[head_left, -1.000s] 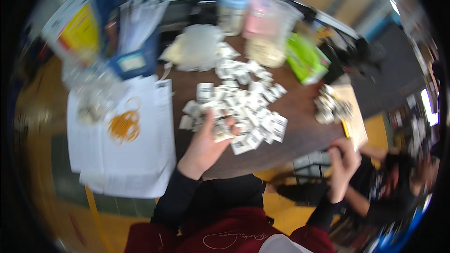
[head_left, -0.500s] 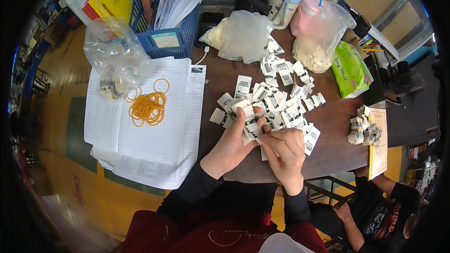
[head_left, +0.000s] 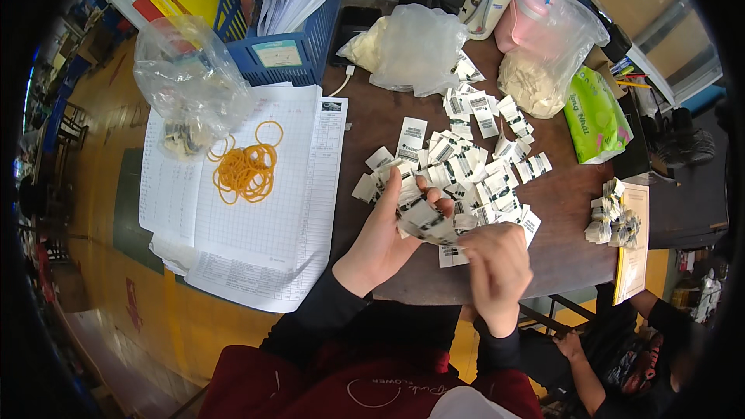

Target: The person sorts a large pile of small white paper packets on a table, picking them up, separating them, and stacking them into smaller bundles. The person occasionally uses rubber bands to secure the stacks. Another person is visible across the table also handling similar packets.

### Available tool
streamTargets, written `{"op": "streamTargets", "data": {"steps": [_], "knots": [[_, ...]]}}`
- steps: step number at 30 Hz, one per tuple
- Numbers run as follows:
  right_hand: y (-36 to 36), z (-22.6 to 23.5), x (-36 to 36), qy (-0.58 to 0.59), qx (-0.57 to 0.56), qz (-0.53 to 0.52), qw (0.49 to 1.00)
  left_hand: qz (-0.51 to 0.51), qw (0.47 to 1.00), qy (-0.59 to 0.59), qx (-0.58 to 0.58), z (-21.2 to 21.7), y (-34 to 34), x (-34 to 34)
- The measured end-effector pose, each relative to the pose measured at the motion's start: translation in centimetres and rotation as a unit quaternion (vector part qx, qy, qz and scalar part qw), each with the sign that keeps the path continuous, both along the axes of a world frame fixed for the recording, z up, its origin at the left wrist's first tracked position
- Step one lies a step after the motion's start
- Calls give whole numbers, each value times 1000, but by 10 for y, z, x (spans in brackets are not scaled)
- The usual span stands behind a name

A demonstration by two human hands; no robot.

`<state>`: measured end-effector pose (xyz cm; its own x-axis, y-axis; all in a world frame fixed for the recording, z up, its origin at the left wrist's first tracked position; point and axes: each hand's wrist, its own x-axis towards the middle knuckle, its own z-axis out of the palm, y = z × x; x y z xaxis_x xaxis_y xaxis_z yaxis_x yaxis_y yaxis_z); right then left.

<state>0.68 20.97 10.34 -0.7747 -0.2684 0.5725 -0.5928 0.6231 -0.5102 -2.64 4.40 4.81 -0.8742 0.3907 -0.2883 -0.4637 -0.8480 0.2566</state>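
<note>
right hand (head_left: 499, 268), motion-blurred, is slightly farther right than half a second ago; fingers curled, whether pinching anything cannot tell. left hand (head_left: 372, 248) is half-closed around a small stack of printed labels (head_left: 427, 223), over the near edge of the loose label pile (head_left: 466, 174). the stack now fans toward the right fingertips, apparently mid-handling.

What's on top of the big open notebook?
A heap of orange rubber bands lies on the notebook, and a clear plastic bag overlaps its upper left part. Any writing covered by them can't be made out.
</note>
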Motion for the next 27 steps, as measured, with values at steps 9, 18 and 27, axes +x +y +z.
{"op": "streamTargets", "data": {"steps": [9, 18, 27], "knots": [[11, 32, -31, -27, -183, -190, 964, -91, 994, 51, 15, -8, -6, -1], [-7, 2, -15, 73, 183, 105, 975, -88, 984, 107, -110, 7, -2, 8], [7, 14, -28, -52, 37, 46, 997, -146, 950, 191, -201, 1, -1, 13]]}}
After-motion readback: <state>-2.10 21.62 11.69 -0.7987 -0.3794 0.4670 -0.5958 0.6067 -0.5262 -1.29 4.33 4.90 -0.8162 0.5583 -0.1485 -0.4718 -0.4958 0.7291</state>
